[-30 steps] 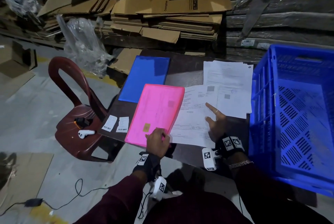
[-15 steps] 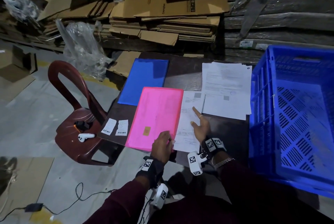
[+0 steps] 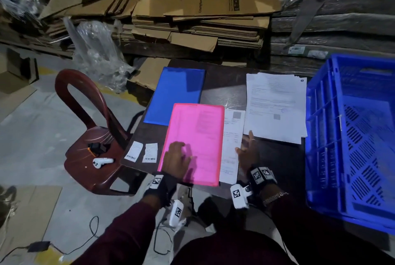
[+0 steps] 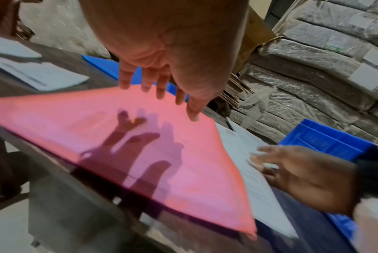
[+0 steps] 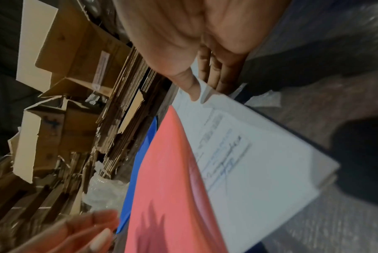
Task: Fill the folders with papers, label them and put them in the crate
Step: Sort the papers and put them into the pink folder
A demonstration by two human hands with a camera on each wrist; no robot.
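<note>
On the dark table (image 3: 224, 85), near its front edge, lies the pink folder (image 3: 198, 136), with printed sheets showing through its cover. Over its near left part is the left hand (image 3: 176, 157), fingers straight and spread, holding nothing; the left wrist view shows the fingertips (image 4: 192, 111) just above the cover with their shadow on it, and whether they touch cannot be told. Sticking out from under the folder's right edge is a paper (image 3: 232, 147). At that paper's right edge is the right hand (image 3: 248, 153), open, its thumb (image 5: 192, 90) lying on the sheet and the fingers straight behind it. Beyond the right hand lies the paper stack (image 3: 275, 106). A blue folder (image 3: 175, 93) lies behind the pink one, its near corner under it. Two labels (image 3: 142, 152) lie left of the pink folder, close to the left hand. The blue crate (image 3: 352, 136) stands at the right.
</note>
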